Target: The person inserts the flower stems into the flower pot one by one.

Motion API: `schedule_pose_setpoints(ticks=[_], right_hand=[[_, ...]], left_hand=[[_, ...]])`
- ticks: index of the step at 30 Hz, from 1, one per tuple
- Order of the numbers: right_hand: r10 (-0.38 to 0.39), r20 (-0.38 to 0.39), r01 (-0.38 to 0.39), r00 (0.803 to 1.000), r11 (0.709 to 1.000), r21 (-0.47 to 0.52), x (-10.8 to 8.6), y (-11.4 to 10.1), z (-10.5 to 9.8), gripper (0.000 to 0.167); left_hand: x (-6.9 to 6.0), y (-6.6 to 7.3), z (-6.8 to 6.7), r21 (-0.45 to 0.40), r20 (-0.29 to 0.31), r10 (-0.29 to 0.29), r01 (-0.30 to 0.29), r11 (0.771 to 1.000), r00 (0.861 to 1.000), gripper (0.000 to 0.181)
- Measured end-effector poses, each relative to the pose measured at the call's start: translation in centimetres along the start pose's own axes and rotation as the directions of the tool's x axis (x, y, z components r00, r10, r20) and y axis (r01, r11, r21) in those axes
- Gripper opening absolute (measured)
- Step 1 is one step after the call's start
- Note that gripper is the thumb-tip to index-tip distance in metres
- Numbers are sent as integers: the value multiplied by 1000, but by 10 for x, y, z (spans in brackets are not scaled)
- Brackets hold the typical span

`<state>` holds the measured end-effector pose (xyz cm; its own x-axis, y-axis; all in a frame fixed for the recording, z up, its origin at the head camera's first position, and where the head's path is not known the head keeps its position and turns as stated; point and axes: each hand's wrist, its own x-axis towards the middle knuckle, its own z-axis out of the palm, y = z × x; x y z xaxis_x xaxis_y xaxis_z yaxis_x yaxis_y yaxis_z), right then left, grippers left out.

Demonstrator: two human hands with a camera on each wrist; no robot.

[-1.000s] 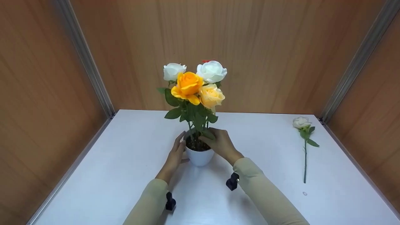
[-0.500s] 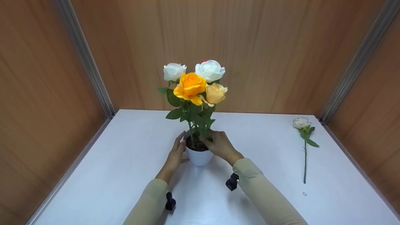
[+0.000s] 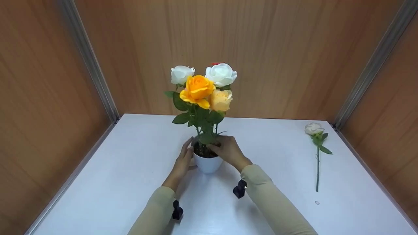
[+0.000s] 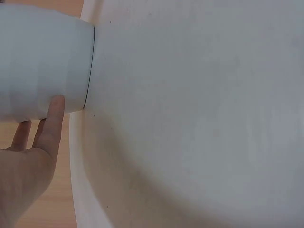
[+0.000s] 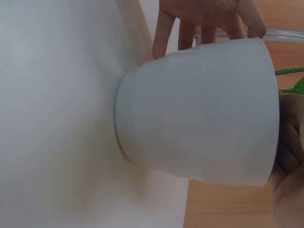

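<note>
Several artificial roses stand in a white flower pot (image 3: 208, 164) filled with dark soil. My left hand (image 3: 181, 165) rests against the pot's left side, its fingers spread and fairly straight, with fingertips touching the wall in the left wrist view. At the pot's right rim, my right hand (image 3: 230, 150) reaches over the soil and pinches the stem of a peach rose (image 3: 221, 100); its fingertips are partly hidden by leaves. An orange rose (image 3: 198, 87) leans beside it. Behind these stand two white roses, one left (image 3: 181, 75) and a larger one right (image 3: 221, 75).
A loose white rose (image 3: 314, 129) lies on the right of the white table (image 3: 130, 189), its stem toward me. A small pale piece (image 3: 317, 202) lies below it. Wooden walls (image 3: 261, 49) close in the back and both sides. A red bloom (image 3: 215, 63) peeks out behind.
The peach rose has turned and shifted right, then back left, with its leaves turning at the right hand. The orange and right white roses wobbled slightly. The left hand has stayed on the pot.
</note>
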<state>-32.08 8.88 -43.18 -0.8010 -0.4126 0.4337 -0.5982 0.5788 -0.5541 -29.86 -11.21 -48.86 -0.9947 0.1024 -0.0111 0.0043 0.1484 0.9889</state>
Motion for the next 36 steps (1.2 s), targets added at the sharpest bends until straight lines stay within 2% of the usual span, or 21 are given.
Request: schedule_pose_setpoints(ticks=[7, 18, 26, 36], right_hand=[[106, 6, -106, 994, 994, 37, 2, -3, 3, 27], [139, -8, -138, 990, 988, 73, -4, -1, 6, 29], [45, -17, -43, 999, 997, 68, -4, 0, 5, 26], [-3, 5, 3, 1000, 1000, 8, -8, 0, -5, 22]], left_hand=[[0, -4, -1, 4, 2, 36, -36, 999, 999, 58], [0, -4, 1, 5, 5, 34, -34, 999, 999, 57], [-1, -3, 0, 11, -12, 15, -15, 1000, 1000, 55], [-2, -2, 1, 13, -24, 9, -9, 1000, 1000, 54]])
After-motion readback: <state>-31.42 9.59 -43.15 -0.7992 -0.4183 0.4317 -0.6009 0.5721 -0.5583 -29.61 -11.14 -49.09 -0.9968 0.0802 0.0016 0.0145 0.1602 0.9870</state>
